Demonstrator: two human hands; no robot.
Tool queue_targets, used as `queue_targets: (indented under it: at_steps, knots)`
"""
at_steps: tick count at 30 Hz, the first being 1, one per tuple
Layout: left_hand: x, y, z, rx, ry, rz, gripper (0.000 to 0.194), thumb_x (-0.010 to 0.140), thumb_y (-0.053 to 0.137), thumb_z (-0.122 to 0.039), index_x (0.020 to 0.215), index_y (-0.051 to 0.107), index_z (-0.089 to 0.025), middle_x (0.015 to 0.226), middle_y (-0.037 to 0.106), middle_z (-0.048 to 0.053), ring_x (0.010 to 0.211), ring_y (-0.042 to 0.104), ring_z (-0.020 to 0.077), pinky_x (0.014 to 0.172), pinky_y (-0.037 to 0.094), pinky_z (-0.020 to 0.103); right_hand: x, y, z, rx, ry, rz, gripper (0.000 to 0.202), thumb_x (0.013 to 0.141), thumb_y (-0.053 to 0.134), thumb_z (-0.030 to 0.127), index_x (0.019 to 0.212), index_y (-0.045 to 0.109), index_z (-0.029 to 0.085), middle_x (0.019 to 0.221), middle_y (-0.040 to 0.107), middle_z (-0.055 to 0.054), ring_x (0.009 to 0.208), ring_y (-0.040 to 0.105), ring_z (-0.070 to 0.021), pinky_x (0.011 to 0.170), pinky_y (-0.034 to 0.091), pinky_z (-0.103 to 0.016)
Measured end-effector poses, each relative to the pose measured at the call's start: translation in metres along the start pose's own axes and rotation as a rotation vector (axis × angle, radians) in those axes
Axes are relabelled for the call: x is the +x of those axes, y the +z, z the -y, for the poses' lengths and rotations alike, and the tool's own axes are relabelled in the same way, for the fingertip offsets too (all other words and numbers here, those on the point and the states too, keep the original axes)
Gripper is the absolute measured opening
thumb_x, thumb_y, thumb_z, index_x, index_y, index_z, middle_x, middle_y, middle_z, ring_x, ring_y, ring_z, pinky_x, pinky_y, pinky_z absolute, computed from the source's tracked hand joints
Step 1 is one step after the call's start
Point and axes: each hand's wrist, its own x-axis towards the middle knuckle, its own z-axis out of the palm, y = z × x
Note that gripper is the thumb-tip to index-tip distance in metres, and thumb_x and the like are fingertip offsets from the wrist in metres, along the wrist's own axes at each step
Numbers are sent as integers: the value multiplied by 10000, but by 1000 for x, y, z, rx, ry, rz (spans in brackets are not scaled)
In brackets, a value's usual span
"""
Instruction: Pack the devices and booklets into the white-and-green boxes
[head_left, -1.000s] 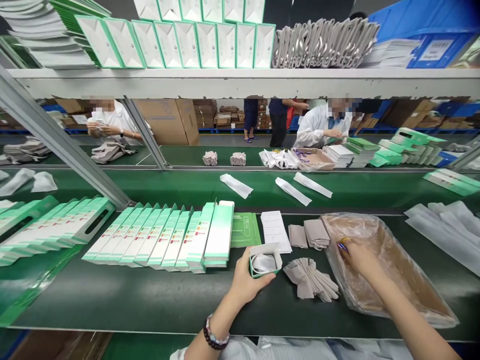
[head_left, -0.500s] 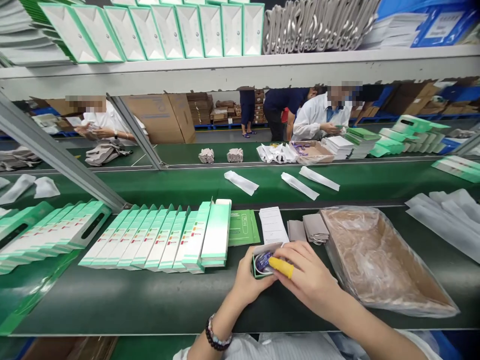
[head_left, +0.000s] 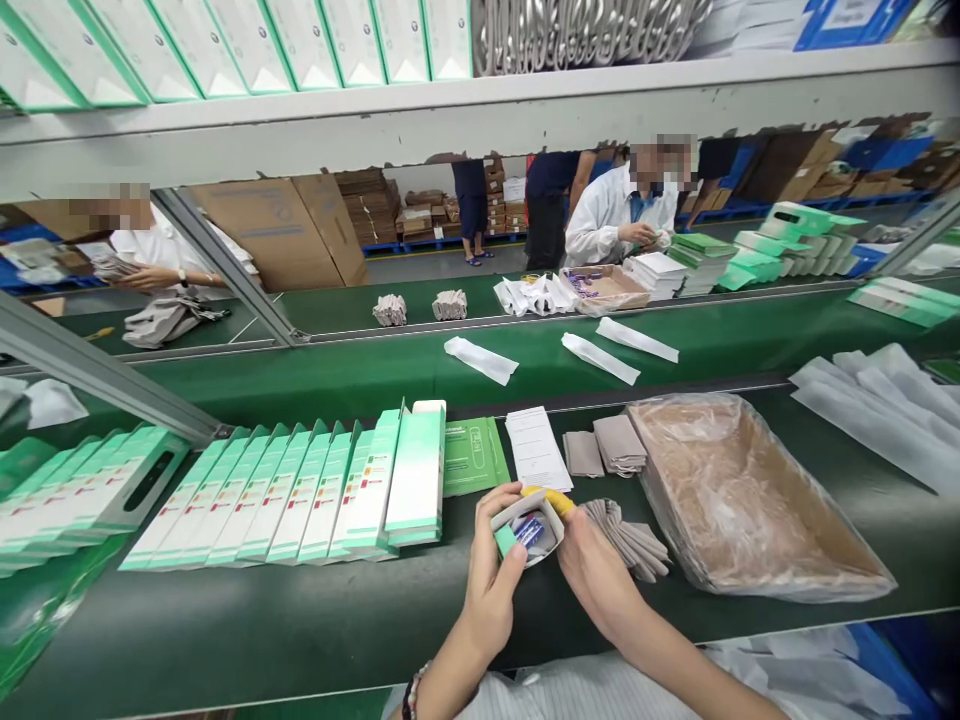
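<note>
A small open carton (head_left: 554,532), white inside with a green flap, is tilted toward me above the dark belt. Blue-and-silver batteries (head_left: 529,531) show inside it, among something pale I cannot make out. My left hand (head_left: 487,580) wraps the carton from the left, its thumb over the near rim. At the right side, my right hand (head_left: 596,570) grips the carton's wall, with a yellow finger cot (head_left: 553,500) on one finger along the far rim. Folded grey-beige cloth pieces (head_left: 626,540) lie just beside the right hand.
Left stands a row of green-and-white boxes (head_left: 277,490). Green booklets (head_left: 474,455), printed sheets (head_left: 536,447) and folded cloths (head_left: 619,445) lie behind my hands. A plastic-lined cardboard tray (head_left: 750,500) is at right. White sleeves (head_left: 480,360) lie beyond; co-workers sit across under a shelf (head_left: 450,115).
The carton has turned so its opening faces me more. My right fingers have left its inside for the right and far rim. The camera view has shifted, uncovering the cloth pieces beside my hand.
</note>
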Motion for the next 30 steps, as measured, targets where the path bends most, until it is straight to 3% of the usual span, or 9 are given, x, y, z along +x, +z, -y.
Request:
queue_targets:
  at_steps: [6,9,12,15,18,21,23,26,30]
  knots:
    - [-1,11,8,28,114,-131,246,955,484,-270,1193,535,-244,1283,538,96,1246,488,273,1035,421,448,6,4,9,-18,-7,13,285,859,669,427,1105,647,284,1134,680,-44,1116,611,-240,1025,460,-419]
    - [1,5,12,91,353,-165,249,932,500,-162,1153,549,-267,1137,624,65,1100,582,231,936,485,427,10,1,15,-93,-80,69,192,863,671,385,1018,666,271,1066,679,-45,1032,631,-225,950,497,-374]
    - [5,-10,16,290,608,-66,263,911,558,-137,1130,587,-280,1047,689,53,1002,653,226,850,521,420,15,-10,21,-168,-123,141,111,896,626,341,945,683,259,1069,675,-46,988,642,-215,873,519,-343]
    - [7,-23,15,445,723,35,260,881,660,-381,1102,613,-254,1002,726,77,983,687,259,825,548,439,17,-27,27,-351,-255,264,210,968,501,315,1020,699,269,1229,641,-56,1165,585,-239,1009,454,-415]
    - [8,-27,10,461,683,52,266,872,657,-437,1000,623,-206,970,724,96,972,692,264,817,572,444,18,-41,31,-622,-474,436,275,961,533,322,1214,632,273,1407,533,-71,1363,409,-271,1140,306,-508]
    - [9,-25,3,503,680,53,58,864,663,-154,911,641,-178,957,715,88,977,687,232,827,584,402,20,-46,31,-818,-643,536,478,934,595,211,1392,472,274,1384,548,-87,1339,423,-230,1118,358,-468]
    - [8,-23,-1,511,680,56,165,816,679,-45,917,662,-174,959,723,80,978,689,218,840,587,381,22,-45,31,-853,-712,548,521,939,570,131,1419,432,277,1351,571,-84,1283,471,-201,1079,409,-427]
    - [6,-22,-8,393,508,37,199,786,728,-60,936,686,-184,958,741,69,973,692,219,846,586,373,23,-41,34,-793,-703,516,462,913,625,145,1338,515,288,1302,605,-59,1214,520,-200,1034,445,-399]
    - [2,-19,-11,205,272,-3,121,803,748,-155,905,706,-204,933,744,49,974,688,220,867,573,386,14,-33,44,-756,-531,413,300,901,656,198,1181,617,299,1195,651,-19,1107,577,-184,970,468,-357]
